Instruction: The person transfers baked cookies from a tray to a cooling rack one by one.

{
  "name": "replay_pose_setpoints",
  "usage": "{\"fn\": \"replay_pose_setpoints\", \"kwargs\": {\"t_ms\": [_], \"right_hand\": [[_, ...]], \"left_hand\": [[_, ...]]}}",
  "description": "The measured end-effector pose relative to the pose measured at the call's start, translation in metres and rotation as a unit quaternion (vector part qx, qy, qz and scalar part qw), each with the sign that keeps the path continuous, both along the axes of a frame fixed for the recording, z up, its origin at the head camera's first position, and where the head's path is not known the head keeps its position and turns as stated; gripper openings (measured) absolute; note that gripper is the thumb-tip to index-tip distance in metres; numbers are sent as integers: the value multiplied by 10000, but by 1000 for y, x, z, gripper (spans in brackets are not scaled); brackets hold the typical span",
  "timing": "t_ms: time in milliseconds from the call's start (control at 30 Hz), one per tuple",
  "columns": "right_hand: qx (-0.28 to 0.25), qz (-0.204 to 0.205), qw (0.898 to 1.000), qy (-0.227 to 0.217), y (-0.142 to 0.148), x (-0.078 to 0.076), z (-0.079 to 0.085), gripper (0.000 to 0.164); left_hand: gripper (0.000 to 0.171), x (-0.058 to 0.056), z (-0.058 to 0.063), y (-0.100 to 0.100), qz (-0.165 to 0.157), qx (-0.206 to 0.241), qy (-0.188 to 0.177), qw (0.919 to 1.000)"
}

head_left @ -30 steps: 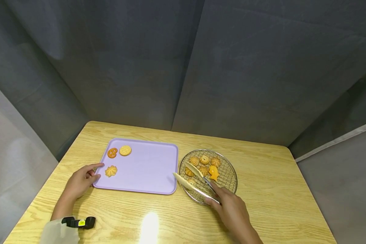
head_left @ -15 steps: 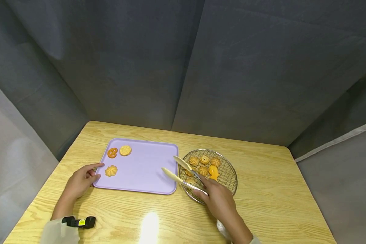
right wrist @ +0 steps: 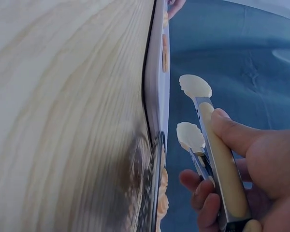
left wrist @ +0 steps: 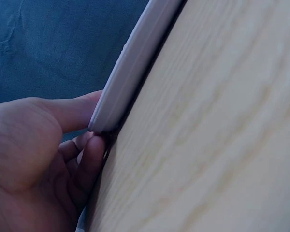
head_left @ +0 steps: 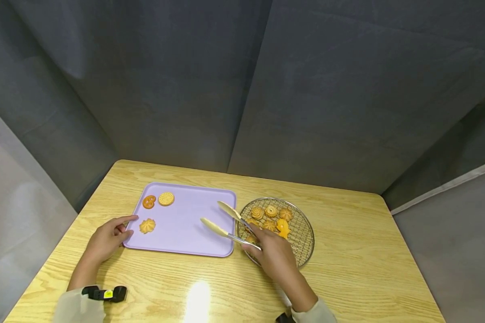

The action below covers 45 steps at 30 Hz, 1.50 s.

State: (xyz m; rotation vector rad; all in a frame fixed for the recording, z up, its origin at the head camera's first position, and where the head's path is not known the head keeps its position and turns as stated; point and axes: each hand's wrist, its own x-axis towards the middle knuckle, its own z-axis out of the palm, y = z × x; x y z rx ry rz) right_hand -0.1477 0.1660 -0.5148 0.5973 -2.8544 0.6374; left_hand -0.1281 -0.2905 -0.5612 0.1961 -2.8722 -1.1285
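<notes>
My right hand (head_left: 275, 255) holds a pair of tongs (right wrist: 222, 164) with cream scalloped tips and metal arms. The tips are spread, nothing between them, above the right part of a lilac tray (head_left: 186, 229). In the right wrist view the thumb lies along one arm and the fingers curl round the other. My left hand (head_left: 107, 240) pinches the tray's left rim, seen close up in the left wrist view. On the tray lie a pretzel (head_left: 148, 202), a round biscuit (head_left: 166, 198) and a flower-shaped cookie (head_left: 147, 226).
Right of the tray stands a round wire rack (head_left: 305, 240) bearing several piped cookies and an orange fish-shaped piece (head_left: 283, 228). My right hand covers its lower left part. Grey curtains (head_left: 307, 112) hang behind the wooden table (head_left: 355, 251).
My right hand has moved left with the spread tongs, whose tips passed from over the rack to over the tray. The left hand and the tray have stayed put.
</notes>
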Motion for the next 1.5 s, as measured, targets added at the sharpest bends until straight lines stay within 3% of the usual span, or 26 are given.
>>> {"fn": "replay_pose_setpoints", "kwargs": {"t_ms": [900, 1500], "right_hand": [[173, 333, 9992, -130, -70, -26, -2, 74], [1122, 406, 9925, -280, -111, -44, 2, 74]], "left_hand": [[44, -1, 2, 0, -25, 8, 68, 10000], [44, -2, 0, -1, -43, -6, 90, 9999]]}}
